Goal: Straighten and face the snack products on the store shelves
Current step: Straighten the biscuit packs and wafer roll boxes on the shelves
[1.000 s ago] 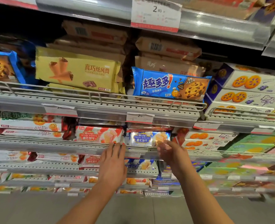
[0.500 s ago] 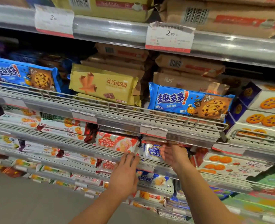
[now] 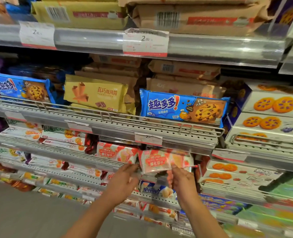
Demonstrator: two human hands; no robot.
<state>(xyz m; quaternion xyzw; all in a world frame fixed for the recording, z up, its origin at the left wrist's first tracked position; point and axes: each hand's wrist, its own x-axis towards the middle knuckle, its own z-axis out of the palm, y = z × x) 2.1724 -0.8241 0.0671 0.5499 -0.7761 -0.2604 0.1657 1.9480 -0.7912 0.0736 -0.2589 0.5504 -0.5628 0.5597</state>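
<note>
Head view: both hands are raised at the wafer shelf, the 3rd tier down. The right hand [image 3: 181, 179] pinches the lower right edge of a red-and-white wafer pack [image 3: 164, 162], thumb and fingers closed on the wrapper. The pack is motion-blurred, held at the shelf front just under the perforated metal shelf edge [image 3: 142, 131] and its price tag [image 3: 148, 139]. The left hand [image 3: 125, 182] is at the pack's lower left corner, fingertips touching it or just beside it; cannot tell whether they actually grasp, the fingers look loosely curled. A 2nd wafer pack [image 3: 116, 152] of the same red-and-white kind sits on the shelf just left of the held one, face forward, roughly level.

On the tier above: a blue cookie pack [image 3: 183, 108] stands facing out behind the wire rail, tilted slightly down to the right. A yellow cone-roll pack [image 3: 97, 95] is to its left, another blue cookie pack [image 3: 22, 89] at far left. White boxes with orange biscuits [image 3: 271, 114] are stacked at right. Tan packs [image 3: 185, 69] lie behind with barcodes showing. A blue wafer pack [image 3: 152, 188] sits 1 tier below the hands.
</note>
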